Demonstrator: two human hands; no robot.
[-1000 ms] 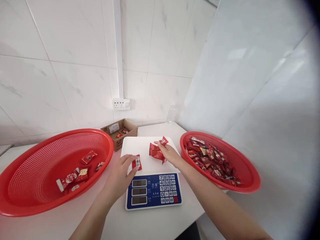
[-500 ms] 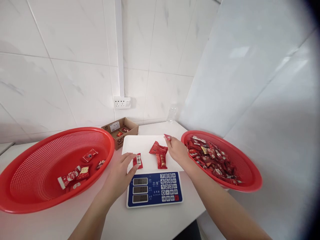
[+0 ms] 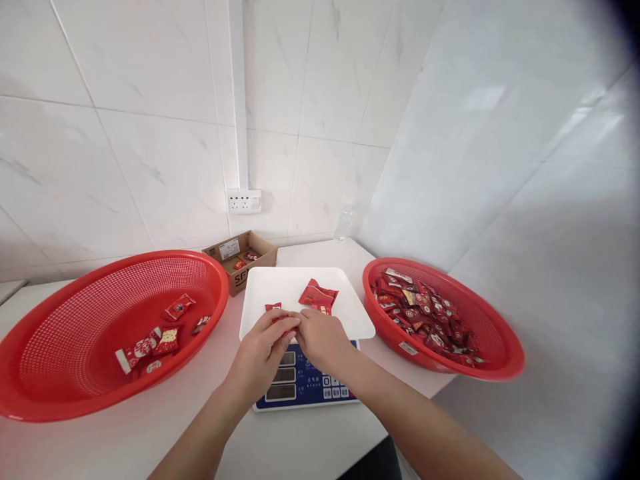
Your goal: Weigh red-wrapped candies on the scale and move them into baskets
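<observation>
My left hand [image 3: 263, 350] and my right hand [image 3: 323, 340] meet above the front edge of the white scale tray [image 3: 353, 323]. Their fingertips are closed together on a small red snack packet [image 3: 290, 335], mostly covered by the fingers. Behind my left fingers, part of another red packet [image 3: 273, 307] shows on the tray. More red packets [image 3: 319, 293] lie just beyond my right hand, one partly hidden by it. The scale's blue panel [image 3: 307, 393], with displays and number keys, is under my wrists and partly covered.
On the left stands a large red plastic basket [image 3: 45, 407] with several packets. A similar basket [image 3: 505, 363] on the right holds a heap of them. Behind the scale are a small cardboard box [image 3: 243, 277] and a clear plastic container [image 3: 344, 223]. A socket [image 3: 244, 201] is on the tiled wall.
My right hand has come left and toward me from the tray's right side with its packet. My left hand has left the packet on the tray and joined it.
</observation>
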